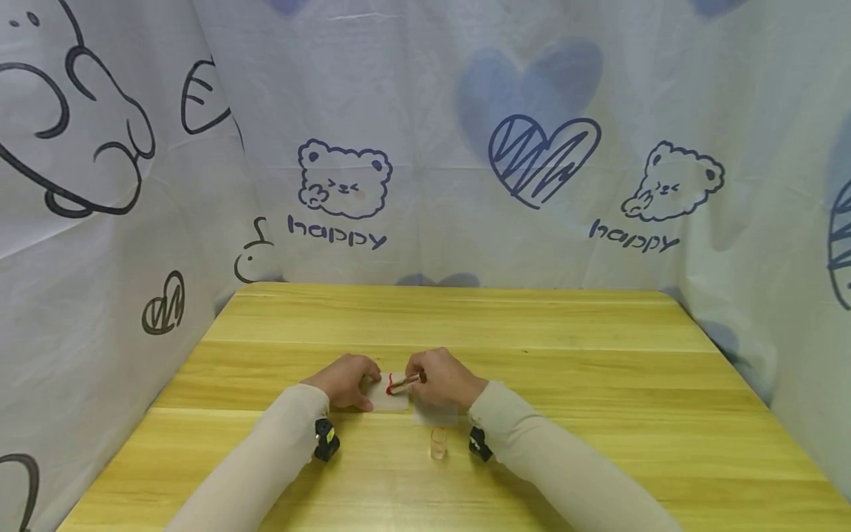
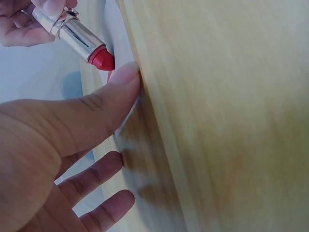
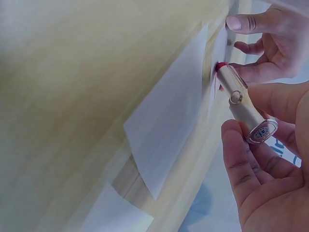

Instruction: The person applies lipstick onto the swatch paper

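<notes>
My right hand (image 1: 439, 375) pinches a gold lipstick (image 3: 244, 104) between thumb and fingers. The red tip (image 2: 103, 60) is right at a small white sheet of paper (image 1: 382, 401), which bears a thin red line (image 1: 390, 377). On the other side of that sheet, my left hand (image 1: 346, 380) rests with its thumb pressed at the near edge and its other fingers spread. A second white sheet (image 3: 169, 111) lies just below my right hand. In the head view, part of it is hidden by that hand.
A clear, peach-tinted cap (image 1: 438, 445) stands on the wooden table (image 1: 572, 369) between my forearms. Another white piece (image 3: 118, 212) shows at the bottom of the right wrist view. Printed white cloth (image 1: 425, 111) hangs behind the table and along its sides.
</notes>
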Demonstrator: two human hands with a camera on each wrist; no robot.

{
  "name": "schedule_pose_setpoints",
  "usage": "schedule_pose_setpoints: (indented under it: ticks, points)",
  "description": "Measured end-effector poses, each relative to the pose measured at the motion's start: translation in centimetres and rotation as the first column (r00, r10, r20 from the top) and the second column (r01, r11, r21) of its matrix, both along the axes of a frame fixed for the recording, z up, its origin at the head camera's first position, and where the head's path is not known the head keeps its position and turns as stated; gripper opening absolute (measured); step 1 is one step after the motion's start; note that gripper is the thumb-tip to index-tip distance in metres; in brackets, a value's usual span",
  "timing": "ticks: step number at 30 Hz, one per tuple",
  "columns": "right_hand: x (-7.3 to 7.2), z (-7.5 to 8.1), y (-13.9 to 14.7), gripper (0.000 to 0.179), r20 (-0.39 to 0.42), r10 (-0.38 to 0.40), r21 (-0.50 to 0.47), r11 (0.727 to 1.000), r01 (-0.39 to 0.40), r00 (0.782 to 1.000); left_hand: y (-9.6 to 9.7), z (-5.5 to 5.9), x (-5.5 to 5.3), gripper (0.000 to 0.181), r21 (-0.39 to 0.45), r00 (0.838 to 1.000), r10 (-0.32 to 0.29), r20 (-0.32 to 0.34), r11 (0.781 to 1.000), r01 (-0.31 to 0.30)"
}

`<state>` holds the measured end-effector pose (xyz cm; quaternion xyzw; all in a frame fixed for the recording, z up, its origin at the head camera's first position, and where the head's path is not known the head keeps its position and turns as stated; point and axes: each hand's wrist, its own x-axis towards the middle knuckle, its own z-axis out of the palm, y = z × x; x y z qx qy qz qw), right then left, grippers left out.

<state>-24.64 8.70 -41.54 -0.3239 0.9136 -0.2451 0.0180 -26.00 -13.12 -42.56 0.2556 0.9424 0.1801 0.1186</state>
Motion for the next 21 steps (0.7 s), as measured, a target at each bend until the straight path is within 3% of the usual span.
schedule_pose_setpoints:
  ticks: [13,21]
  points:
    - [0.54,-0.07,0.05,0.006,0.062,0.040,0.012,0.999,-0.041,0.997,-0.18,-0.20,0.41,0.048,0.005,1.000,0.020,0.015,1.000,-0.020]
    - [0.56,0.41,0.20,0.004,0.057,0.040,0.029,0.999,-0.042,0.998,-0.01,-0.07,0.16,0.048,0.006,1.000,0.014,-0.001,1.000,-0.014]
